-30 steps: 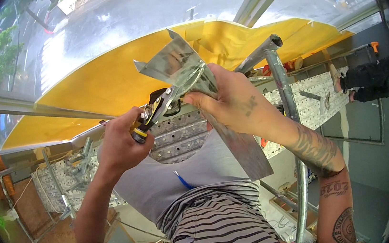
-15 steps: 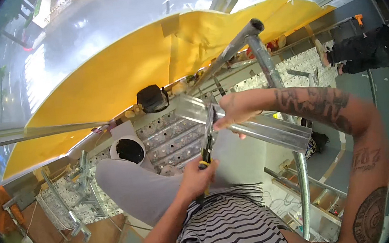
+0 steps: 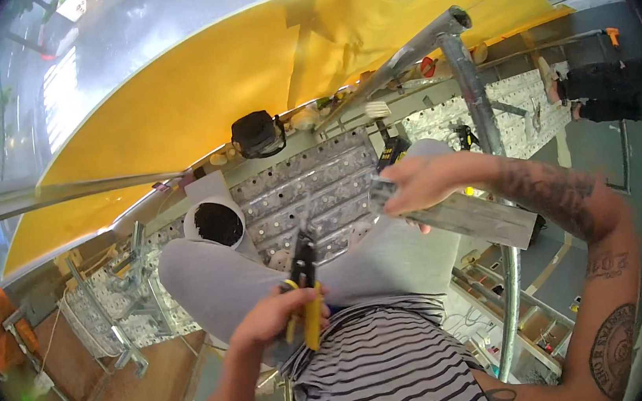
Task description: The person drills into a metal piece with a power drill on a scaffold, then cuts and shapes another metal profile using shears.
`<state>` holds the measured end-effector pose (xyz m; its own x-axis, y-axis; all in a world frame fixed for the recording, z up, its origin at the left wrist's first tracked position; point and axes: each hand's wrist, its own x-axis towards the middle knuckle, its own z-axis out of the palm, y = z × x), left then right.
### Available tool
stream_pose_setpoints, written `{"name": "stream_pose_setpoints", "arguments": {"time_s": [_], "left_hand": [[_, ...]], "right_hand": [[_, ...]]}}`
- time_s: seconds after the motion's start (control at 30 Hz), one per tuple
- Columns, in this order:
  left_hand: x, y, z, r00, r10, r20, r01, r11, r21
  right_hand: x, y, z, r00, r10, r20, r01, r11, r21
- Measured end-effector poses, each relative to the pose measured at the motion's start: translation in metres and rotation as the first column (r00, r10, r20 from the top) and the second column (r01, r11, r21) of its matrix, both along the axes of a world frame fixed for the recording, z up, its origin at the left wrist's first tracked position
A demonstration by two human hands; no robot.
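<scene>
Down at seven o'clock, the left hand (image 3: 280, 316) grips the yellow-handled snips (image 3: 304, 262); over at three, the right hand (image 3: 418, 185) clasps the metal strip (image 3: 485, 217), which runs out towards four. Thin metal, held bare-handed: one slip of that grasp could mean a nasty cut!

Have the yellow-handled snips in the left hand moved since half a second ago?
Yes: judged against the black bag, the snips have shifted left and lower in view, now apart from the metal piece.
</scene>
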<state>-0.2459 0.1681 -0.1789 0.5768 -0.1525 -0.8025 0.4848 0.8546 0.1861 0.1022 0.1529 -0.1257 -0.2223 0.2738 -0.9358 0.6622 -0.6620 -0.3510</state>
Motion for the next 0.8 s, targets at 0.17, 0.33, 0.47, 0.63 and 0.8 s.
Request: {"name": "stream_pose_setpoints", "arguments": {"time_s": [0.17,0.33,0.47,0.63,0.8], "left_hand": [[0.054,0.095,0.005,0.935,-0.349,-0.064,0.276,0.602,0.750],[0.133,0.105,-0.140,0.740,-0.214,-0.638,0.667,0.109,0.737],[0.144,0.031,-0.231,0.553,-0.305,-0.775,0.822,0.047,0.568],[0.131,0.004,-0.269,0.493,-0.301,-0.816,0.858,0.016,0.513],[0.136,0.015,-0.268,0.491,-0.392,-0.778,0.843,-0.014,0.538]], "right_hand": [[0.041,-0.023,0.070,0.744,-0.554,-0.374,0.665,0.665,0.339],[0.062,-0.065,0.111,0.760,-0.542,-0.360,0.591,0.344,0.729],[0.080,-0.122,0.108,0.738,-0.570,-0.361,0.433,-0.010,0.901],[0.062,-0.138,0.106,0.557,-0.651,-0.516,0.440,-0.295,0.848],[0.038,-0.126,0.087,0.337,-0.582,-0.740,0.601,-0.472,0.645]]}}
